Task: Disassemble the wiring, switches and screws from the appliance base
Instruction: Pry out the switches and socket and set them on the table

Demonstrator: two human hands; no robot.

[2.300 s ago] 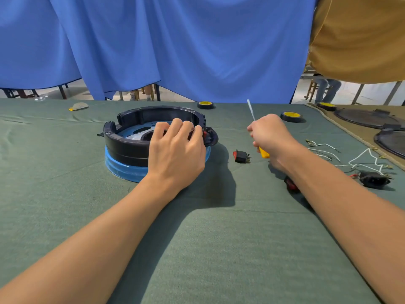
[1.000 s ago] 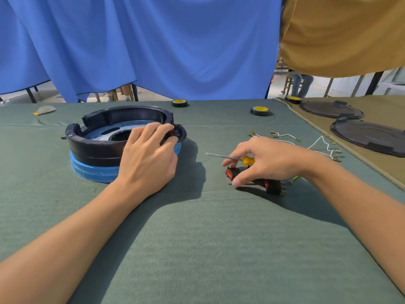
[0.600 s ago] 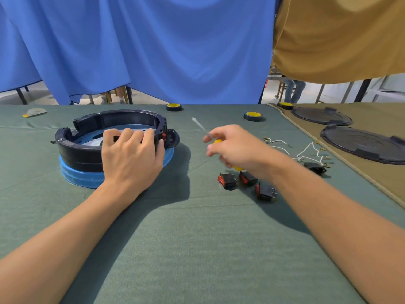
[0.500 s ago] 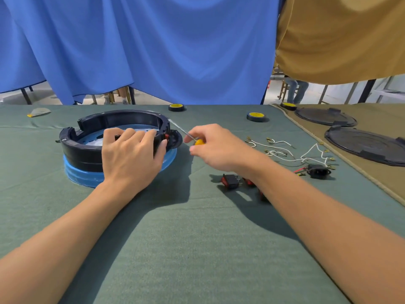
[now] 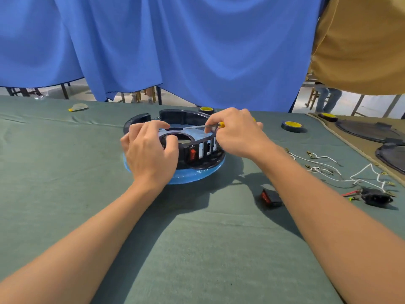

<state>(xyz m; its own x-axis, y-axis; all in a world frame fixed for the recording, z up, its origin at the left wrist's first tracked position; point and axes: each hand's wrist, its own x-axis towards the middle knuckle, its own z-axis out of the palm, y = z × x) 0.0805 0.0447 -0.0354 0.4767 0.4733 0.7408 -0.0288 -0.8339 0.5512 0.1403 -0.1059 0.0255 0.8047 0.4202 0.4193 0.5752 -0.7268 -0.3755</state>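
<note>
The appliance base (image 5: 198, 160), a black ring on a blue lower section, sits on the green cloth-covered surface (image 5: 197, 249), at centre and towards the far edge.

Your left hand (image 5: 149, 154) grips the near-left part of the base. Its fingers (image 5: 153, 125) are curled over the black rim, and the thumb lies against the edge of the round central opening.

Your right hand (image 5: 237, 133) is above the right part of the base and holds the screwdriver (image 5: 196, 126). Its fingers are clamped on the yellow handle. The thin metal shaft points left, nearly level, across the inside of the ring. You cannot tell from this view whether the tip touches anything.

One red rocker switch (image 5: 192, 154) is seated in the near wall of the base. Open rectangular slots (image 5: 208, 148) stand just to the right of it.

A loose rocker switch (image 5: 270, 197) lies on the surface to the near right of the base, partly hidden by your right forearm. White wires (image 5: 324, 170) with metal terminals lie further right, and a black power socket (image 5: 375, 197) lies at their near end.

Two black discs with yellow tops (image 5: 292, 126) rest near the far edge, one of them just behind the base. A blue curtain (image 5: 197, 51) hangs beyond the surface.
</note>
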